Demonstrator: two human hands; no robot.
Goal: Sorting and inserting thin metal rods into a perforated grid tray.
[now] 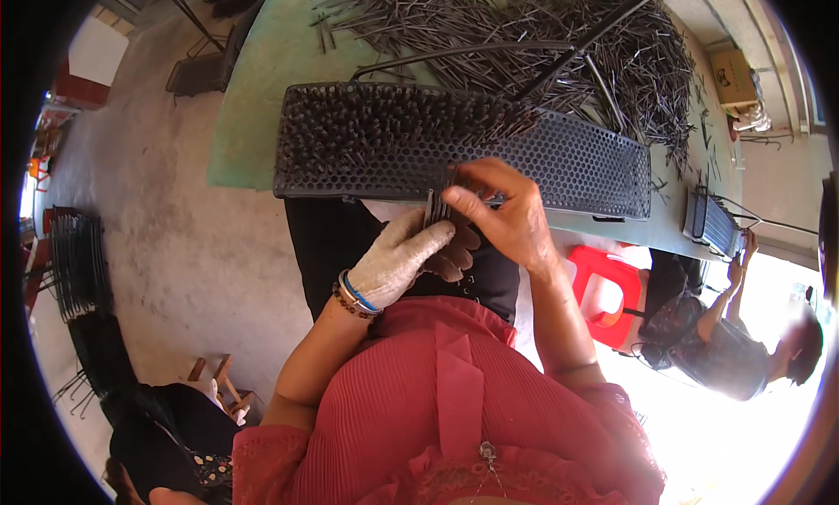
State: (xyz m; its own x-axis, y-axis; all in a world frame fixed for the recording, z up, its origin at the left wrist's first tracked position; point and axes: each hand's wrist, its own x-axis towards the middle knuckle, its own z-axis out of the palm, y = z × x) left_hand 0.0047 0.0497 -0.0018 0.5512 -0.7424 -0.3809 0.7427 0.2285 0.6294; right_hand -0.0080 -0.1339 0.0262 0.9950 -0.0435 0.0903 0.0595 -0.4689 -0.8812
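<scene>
My left hand (404,253), in a pale glove (382,276), is closed in front of me, its thumb (433,237) pointing forward to the right. My right hand (509,212), bare, arches in from the other side, its thumb (469,205) extended toward the left one. My left forearm (316,356) slants inward; my right forearm (559,317) stands steeper.
</scene>
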